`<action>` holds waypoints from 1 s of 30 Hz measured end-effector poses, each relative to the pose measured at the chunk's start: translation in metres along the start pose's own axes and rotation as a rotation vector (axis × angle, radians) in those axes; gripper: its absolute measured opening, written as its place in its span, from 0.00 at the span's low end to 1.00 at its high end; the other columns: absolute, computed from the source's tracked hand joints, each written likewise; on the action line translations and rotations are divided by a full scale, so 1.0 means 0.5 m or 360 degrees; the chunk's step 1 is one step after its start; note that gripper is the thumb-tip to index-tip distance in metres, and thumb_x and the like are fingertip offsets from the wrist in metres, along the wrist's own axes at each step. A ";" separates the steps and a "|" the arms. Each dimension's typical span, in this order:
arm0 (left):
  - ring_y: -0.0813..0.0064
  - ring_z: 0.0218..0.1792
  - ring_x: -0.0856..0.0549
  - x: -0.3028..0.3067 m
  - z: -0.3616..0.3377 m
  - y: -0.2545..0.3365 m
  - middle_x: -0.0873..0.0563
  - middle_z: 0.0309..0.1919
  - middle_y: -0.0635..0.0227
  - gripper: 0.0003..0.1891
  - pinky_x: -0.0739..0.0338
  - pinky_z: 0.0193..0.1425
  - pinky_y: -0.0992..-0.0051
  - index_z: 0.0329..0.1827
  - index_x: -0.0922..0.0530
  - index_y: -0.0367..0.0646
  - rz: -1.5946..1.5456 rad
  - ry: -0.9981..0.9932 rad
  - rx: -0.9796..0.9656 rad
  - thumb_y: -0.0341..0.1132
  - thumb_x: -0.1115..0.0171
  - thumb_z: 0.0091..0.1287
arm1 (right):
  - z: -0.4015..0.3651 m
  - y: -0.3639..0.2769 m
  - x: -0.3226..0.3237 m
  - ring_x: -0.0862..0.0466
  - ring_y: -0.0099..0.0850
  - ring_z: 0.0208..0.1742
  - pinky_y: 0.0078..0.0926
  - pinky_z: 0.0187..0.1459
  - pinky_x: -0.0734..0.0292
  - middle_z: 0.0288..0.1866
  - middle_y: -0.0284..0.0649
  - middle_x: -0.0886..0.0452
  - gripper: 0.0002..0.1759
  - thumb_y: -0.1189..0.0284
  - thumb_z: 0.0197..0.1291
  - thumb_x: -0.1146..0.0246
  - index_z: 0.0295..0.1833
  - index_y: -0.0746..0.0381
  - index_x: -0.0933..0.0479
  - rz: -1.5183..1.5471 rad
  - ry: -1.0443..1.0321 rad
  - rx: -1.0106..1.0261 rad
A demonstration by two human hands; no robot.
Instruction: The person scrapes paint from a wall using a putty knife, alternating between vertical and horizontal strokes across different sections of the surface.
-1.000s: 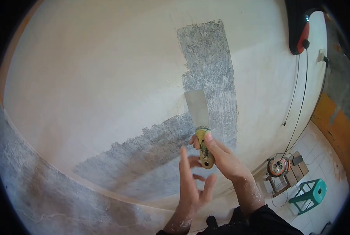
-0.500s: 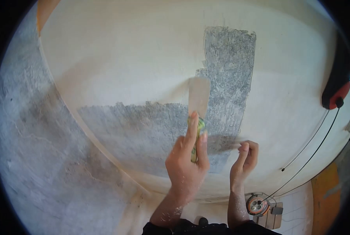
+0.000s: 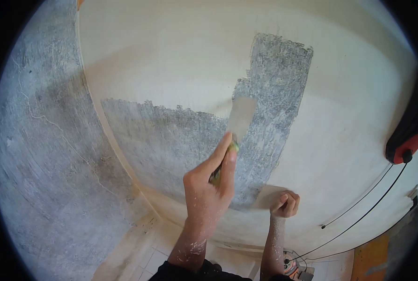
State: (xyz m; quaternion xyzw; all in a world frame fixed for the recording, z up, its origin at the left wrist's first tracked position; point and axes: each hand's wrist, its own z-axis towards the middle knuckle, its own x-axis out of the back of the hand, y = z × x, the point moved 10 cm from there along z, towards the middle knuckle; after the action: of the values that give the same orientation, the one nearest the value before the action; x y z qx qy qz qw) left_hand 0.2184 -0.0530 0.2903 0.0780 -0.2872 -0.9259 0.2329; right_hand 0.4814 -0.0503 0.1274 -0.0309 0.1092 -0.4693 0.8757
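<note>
My left hand [image 3: 209, 175] is closed round the green and yellow handle of a putty knife [image 3: 241, 117]. The knife's wide flat blade points up the wall and lies over the boundary between the pale coating and a rough grey patch [image 3: 281, 75]. White flecks cover my left wrist and forearm. My right hand [image 3: 286, 204] is curled into a fist near the wall, below and right of the knife, with nothing visible in it. The grey patch runs as an upright strip joined to a wide band [image 3: 157, 136] on the left.
On the left, a corner seam meets a grey, cracked wall [image 3: 49, 154]. A black and red device [image 3: 403, 147] with hanging cords is at the right edge. Below, a cable reel [image 3: 290, 264] sits on the tiled floor beside an orange panel [image 3: 368, 262].
The putty knife has tilted clockwise and its blade edge sits slightly lower. My right hand has dropped and curled tighter. The camera view has shifted and turned a little.
</note>
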 end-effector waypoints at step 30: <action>0.89 0.26 0.20 0.009 0.091 0.064 0.11 0.27 0.58 0.16 0.26 0.30 0.81 0.62 0.18 0.38 0.0232 -0.0025 -0.0012 0.32 0.36 0.73 | -0.011 -0.001 -0.002 0.24 0.35 0.24 0.30 0.22 0.30 0.29 0.45 0.22 0.09 0.77 0.65 0.44 0.30 0.66 0.28 -0.0039 0.0044 0.0012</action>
State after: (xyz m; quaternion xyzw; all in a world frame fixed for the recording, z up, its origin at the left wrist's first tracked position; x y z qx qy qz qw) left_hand 0.2139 -0.0558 0.3459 0.0486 -0.2903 -0.9081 0.2977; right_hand 0.4795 -0.0495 0.1221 -0.0223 0.1190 -0.4808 0.8684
